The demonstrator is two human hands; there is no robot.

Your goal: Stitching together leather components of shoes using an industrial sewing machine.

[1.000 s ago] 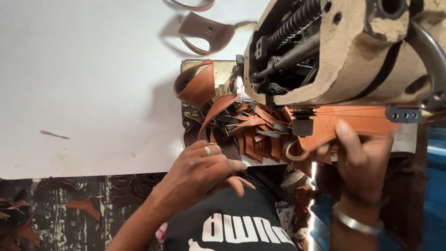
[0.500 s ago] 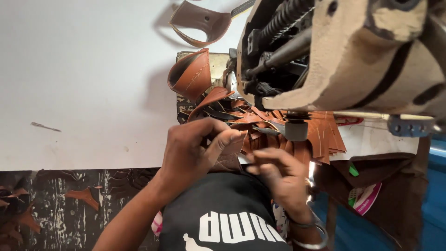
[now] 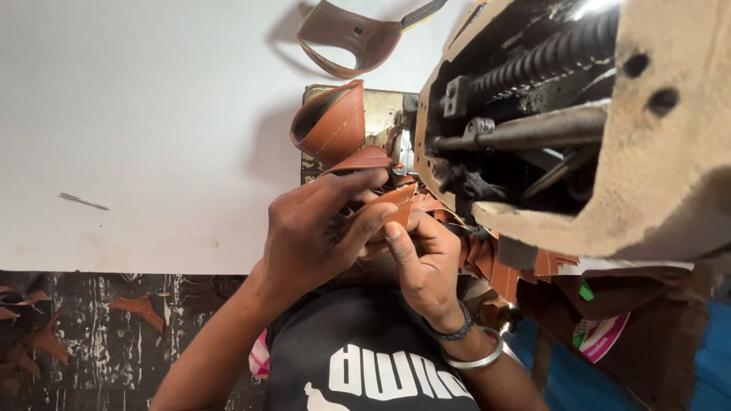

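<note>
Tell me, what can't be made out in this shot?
- Head view: the needle area of the sewing machine is hidden by its own body.
- The leather piece pinched by the left hand and right hand is mostly covered by fingers.
- The dark leather piece is cut off by the top edge.
- The thin object on the white table is too small to identify.

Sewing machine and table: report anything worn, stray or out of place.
The sewing machine's cream housing is chipped and grimy. Brown leather scraps litter the floor. A thin needle-like thing lies loose on the white table.
</note>
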